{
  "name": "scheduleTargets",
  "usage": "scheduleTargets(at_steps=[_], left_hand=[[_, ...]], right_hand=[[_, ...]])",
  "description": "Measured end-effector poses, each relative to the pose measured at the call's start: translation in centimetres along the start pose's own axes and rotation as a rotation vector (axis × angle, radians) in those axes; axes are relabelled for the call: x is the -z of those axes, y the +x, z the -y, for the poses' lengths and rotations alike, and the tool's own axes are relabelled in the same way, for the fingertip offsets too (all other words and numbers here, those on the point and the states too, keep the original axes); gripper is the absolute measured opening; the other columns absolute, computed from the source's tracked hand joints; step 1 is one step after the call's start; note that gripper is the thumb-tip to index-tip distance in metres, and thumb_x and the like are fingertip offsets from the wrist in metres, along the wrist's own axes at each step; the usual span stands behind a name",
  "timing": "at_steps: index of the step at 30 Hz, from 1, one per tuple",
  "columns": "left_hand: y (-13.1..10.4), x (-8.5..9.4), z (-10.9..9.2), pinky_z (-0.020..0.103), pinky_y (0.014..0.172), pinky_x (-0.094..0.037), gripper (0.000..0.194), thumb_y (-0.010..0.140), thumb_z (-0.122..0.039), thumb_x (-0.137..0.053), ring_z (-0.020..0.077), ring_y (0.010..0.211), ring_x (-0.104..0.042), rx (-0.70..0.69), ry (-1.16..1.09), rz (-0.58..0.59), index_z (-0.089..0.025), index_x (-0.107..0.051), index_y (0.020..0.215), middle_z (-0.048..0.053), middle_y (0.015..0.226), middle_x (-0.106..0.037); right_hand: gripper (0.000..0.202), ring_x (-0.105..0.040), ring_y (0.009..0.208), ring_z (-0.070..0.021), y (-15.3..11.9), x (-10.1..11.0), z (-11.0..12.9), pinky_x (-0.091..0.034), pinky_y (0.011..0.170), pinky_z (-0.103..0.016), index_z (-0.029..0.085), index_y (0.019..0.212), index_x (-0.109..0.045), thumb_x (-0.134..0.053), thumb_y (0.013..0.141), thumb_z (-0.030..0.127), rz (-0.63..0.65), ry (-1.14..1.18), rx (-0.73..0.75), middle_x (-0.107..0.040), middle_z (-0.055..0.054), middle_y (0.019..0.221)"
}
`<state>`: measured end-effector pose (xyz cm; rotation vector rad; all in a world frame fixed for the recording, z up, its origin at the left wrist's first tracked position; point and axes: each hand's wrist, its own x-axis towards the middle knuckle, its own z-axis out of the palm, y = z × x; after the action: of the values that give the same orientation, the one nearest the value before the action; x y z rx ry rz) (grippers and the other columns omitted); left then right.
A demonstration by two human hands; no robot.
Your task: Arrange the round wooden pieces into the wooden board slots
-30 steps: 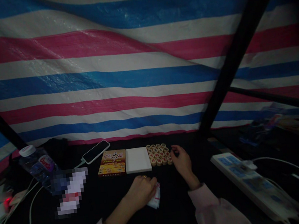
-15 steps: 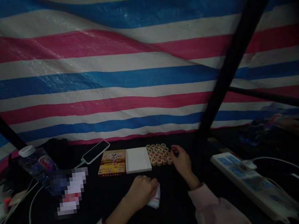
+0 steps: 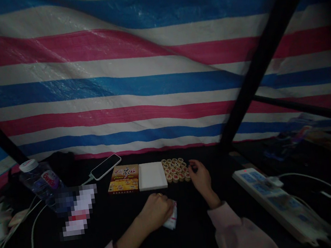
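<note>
My left hand (image 3: 156,211) is closed over a small folded white sheet with red marks (image 3: 172,218), which pokes out on its right side against the black tabletop. To the right, my right hand (image 3: 201,177) is bent with a gap between thumb and index finger. Its fingertips are at the right edge of a block of round Chinese chess pieces (image 3: 175,170), set in tight rows; contact is hard to make out. Left of the pieces lies a shallow white box tray (image 3: 152,176). Beside that is the printed Chinese chess box lid (image 3: 123,180).
A phone (image 3: 106,166) on a cable lies behind the lid. A clear bottle (image 3: 40,183) with a white cap leans at the left, near a blurred-out item (image 3: 81,212). A power strip (image 3: 273,199) with a plug runs along the right. Striped sheeting (image 3: 127,112) hangs behind.
Both hands keep the same pose beside the same things. The whole view has shifted very slightly.
</note>
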<state>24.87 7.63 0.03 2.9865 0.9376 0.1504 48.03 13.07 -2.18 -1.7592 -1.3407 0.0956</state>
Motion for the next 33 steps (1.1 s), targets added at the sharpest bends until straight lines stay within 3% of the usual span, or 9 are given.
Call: scheduleTargets(at_steps=[16,26,33], left_hand=[[-0.3,0.9,-0.9,0.031,0.077,-0.045,0.019,0.093,-0.024,-0.033,0.0177,0.087,-0.057,0.041,-0.056,-0.033,-0.018,-0.052,0.093,0.004,0.089,-0.062],[-0.4,0.8,-1.8,0.035,0.079,-0.046,0.02,0.091,-0.021,-0.037,0.0204,0.09,-0.057,0.004,0.034,0.012,-0.016,-0.055,0.096,0.006,0.094,-0.062],[-2.0,-0.2,-3.6,0.039,0.087,-0.045,0.032,0.089,-0.015,-0.042,0.0217,0.099,-0.06,0.106,0.072,0.057,-0.019,-0.054,0.117,0.009,0.108,-0.064]], right_hand=[[0.034,-0.058,0.083,-0.02,0.0,-0.3,-0.5,-0.046,0.075,-0.033,0.016,0.101,-0.061,-0.046,0.075,0.033,0.007,-0.01,-0.009,-0.064,-0.008,0.093],[0.032,-0.059,0.084,-0.0203,-0.1,-0.5,-0.4,-0.046,0.074,-0.033,0.016,0.1,-0.061,-0.046,0.076,0.032,0.013,-0.017,-0.006,-0.064,-0.009,0.093],[0.032,-0.059,0.083,-0.0198,-0.1,-0.6,-0.6,-0.046,0.073,-0.032,0.016,0.1,-0.061,-0.046,0.076,0.032,-0.002,-0.011,0.012,-0.064,-0.008,0.093]])
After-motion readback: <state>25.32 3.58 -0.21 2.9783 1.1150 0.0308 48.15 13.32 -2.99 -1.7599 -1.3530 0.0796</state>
